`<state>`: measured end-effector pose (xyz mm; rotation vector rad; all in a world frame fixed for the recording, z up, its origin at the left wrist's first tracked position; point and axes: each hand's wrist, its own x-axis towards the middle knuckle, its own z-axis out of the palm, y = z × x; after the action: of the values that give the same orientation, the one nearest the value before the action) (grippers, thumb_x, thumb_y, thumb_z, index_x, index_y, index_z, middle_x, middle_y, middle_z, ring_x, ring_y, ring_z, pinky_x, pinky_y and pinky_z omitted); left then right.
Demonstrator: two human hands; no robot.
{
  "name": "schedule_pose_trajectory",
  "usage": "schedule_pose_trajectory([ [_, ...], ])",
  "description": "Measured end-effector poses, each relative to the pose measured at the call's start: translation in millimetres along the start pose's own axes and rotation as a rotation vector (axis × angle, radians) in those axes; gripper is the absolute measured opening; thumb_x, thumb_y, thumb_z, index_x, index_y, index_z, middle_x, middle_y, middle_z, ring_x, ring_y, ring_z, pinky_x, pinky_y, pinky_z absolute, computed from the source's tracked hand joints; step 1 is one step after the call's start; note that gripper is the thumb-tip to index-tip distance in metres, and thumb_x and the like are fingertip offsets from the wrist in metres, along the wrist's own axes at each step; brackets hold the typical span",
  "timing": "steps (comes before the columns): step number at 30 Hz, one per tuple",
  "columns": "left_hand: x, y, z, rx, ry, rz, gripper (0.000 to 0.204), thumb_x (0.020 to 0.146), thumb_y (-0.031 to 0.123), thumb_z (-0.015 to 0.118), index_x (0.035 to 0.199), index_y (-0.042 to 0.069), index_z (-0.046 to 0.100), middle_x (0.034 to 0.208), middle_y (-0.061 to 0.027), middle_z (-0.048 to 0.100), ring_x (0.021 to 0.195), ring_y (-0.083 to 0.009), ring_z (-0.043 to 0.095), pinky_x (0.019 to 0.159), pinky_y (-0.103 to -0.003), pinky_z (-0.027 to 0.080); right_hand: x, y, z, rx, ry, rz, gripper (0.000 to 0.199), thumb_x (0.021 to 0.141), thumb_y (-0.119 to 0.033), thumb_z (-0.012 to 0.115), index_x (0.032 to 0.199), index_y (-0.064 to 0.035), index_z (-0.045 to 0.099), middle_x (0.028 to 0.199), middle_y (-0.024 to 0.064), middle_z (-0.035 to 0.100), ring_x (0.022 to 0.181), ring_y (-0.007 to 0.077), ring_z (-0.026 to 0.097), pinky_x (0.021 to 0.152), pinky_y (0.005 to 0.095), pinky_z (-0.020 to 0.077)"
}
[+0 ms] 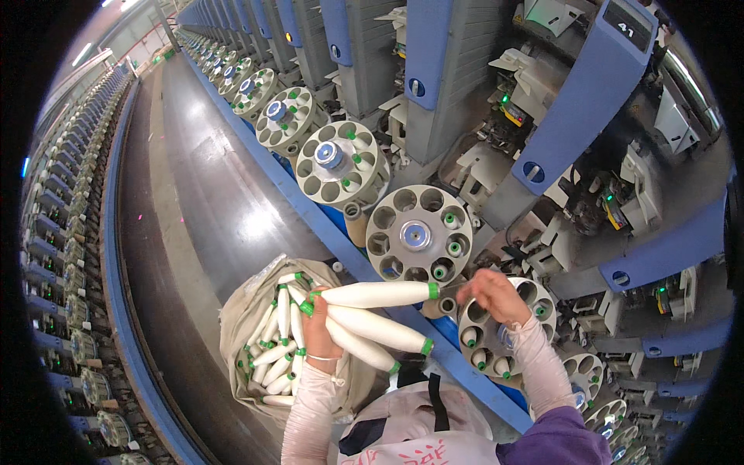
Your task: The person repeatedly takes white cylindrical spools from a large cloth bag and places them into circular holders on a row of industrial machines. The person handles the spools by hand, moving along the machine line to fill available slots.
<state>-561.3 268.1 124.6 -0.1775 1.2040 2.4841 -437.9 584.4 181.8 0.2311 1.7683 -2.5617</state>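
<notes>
My left hand (319,335) is closed round the green ends of three long yarn bobbins (380,294) wound with white yarn, which fan out to the right. Below that hand an open cloth sack (232,325) holds many more such bobbins (284,314), lying at various angles. Over the near round magazine (549,298), my right hand (496,296) is raised, slightly blurred, with its fingers curled together. A faint line like a thread seems to run from the top bobbin's green tip toward those fingers; what they pinch is too small to tell. Several pockets of this magazine contain green-tipped bobbins.
Another round magazine (416,209) with a blue hub stands just beyond, in a row of them along a blue rail (341,242). Blue machine columns (577,93) rise at the right. A dark walkway (209,170) runs alongside, with another machine row (77,256) at far left.
</notes>
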Motion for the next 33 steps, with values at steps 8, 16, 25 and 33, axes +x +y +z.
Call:
schedule_pose_trajectory([
  [8,7.7,9.0,-20.2,-0.01,-0.036,0.073,0.038,0.101,0.036,0.061,0.125,0.009,0.052,0.104,-0.0072,0.063,0.094,-0.0216,0.064,0.085,-0.039,0.055,36.6,34.4,-34.3,-0.286,0.259,-0.35,0.007,0.095,-0.012,0.065,0.089,-0.0105,0.062,0.079,0.0026,0.051,0.074,0.0167,0.052,0.076,0.0347,0.045],
  [16,37.3,-51.8,30.6,0.872,-0.207,0.415,0.023,0.078,0.004,0.08,0.096,0.003,0.066,0.091,-0.0063,0.055,0.083,-0.0202,0.053,0.079,-0.031,0.042,98.7,19.5,-7.3,-0.02,0.499,-0.258,0.015,0.097,-0.012,0.06,0.101,-0.0018,0.07,0.094,0.0029,0.069,0.085,0.012,0.061,0.076,0.0259,0.048],
  [25,98.7,37.7,-37.1,-0.01,0.362,0.139,0.016,0.095,0.016,0.072,0.095,0.011,0.056,0.086,-0.0007,0.059,0.078,-0.0136,0.058,0.072,-0.031,0.051,96.0,35.9,42.4,-0.453,0.046,0.43,0.022,0.098,-0.024,0.063,0.095,-0.0031,0.071,0.076,-0.0021,0.063,0.063,0.0066,0.051,0.057,0.0219,0.0403],
  [33,105.1,12.9,-48.3,0.265,0.381,0.359,0.019,0.093,0.011,0.072,0.091,0.011,0.052,0.089,-0.0007,0.056,0.08,-0.0141,0.054,0.08,-0.03,0.047,102.0,36.2,31.0,0.531,0.266,-0.173,0.02,0.106,-0.021,0.05,0.092,-0.0074,0.054,0.077,0.0014,0.054,0.111,0.0258,0.061,0.103,0.0436,0.0457],
])
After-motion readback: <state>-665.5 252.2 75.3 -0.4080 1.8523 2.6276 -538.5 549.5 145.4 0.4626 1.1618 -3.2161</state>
